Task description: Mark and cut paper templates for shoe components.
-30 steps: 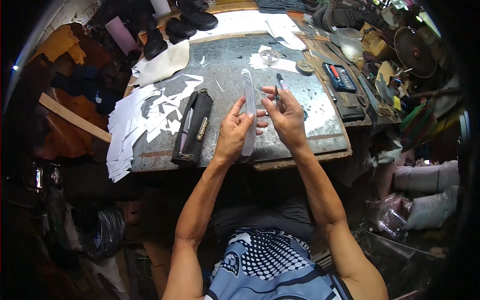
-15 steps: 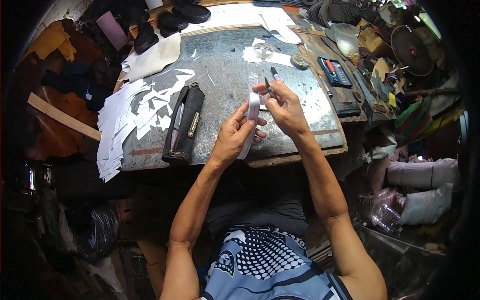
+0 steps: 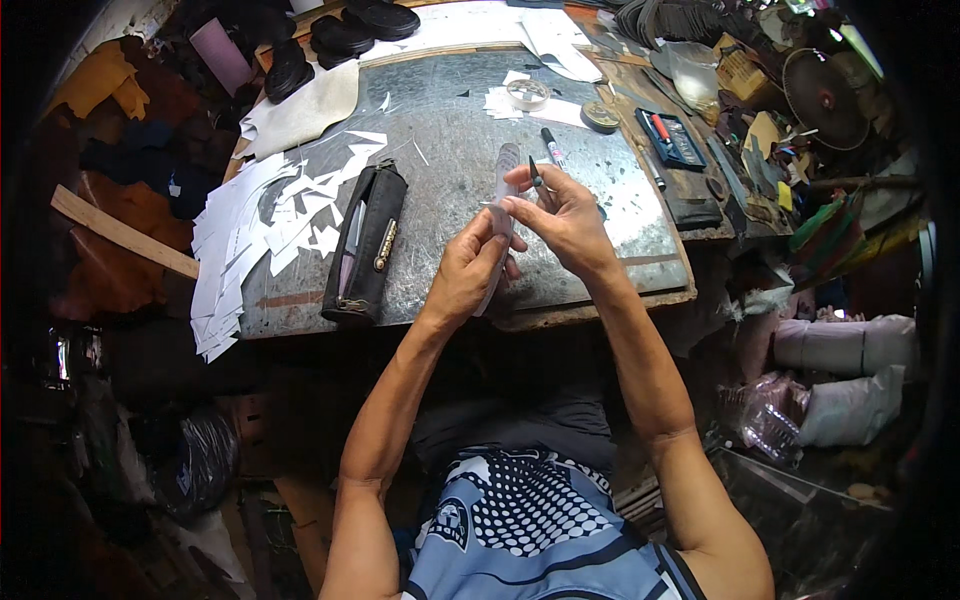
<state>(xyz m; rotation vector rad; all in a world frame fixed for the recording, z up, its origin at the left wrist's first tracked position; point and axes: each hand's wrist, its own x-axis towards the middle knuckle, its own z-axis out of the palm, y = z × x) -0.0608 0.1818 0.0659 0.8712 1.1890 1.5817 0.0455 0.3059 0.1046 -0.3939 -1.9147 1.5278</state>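
Observation:
Over the near edge of the metal-topped table (image 3: 440, 130), my left hand (image 3: 468, 262) is closed around the lower part of a long, translucent, ruler-like strip (image 3: 507, 160) with a rounded top end. A slim, dark, pointed tool (image 3: 537, 178) sticks up from my right hand (image 3: 570, 220), held between its bent fingers; whether it is a blade or a pen I cannot tell. The thumb of that hand is at the strip's edge, near a tiny white bit by my left fingertips. Beyond the strip lies a marker pen (image 3: 553, 147).
Left of my hands lies a black zip pouch (image 3: 368, 245), beside heaped white paper scraps (image 3: 235, 235). A tape roll (image 3: 527, 95) and a round tin (image 3: 600, 117) sit farther back. At right are a blue tray (image 3: 670, 140) with a red tool and a standing fan (image 3: 825, 100).
The strip has turned in my hands and looks more see-through. My right thumb has come in closer to my left fingertips, with the pointed tool still in that hand.

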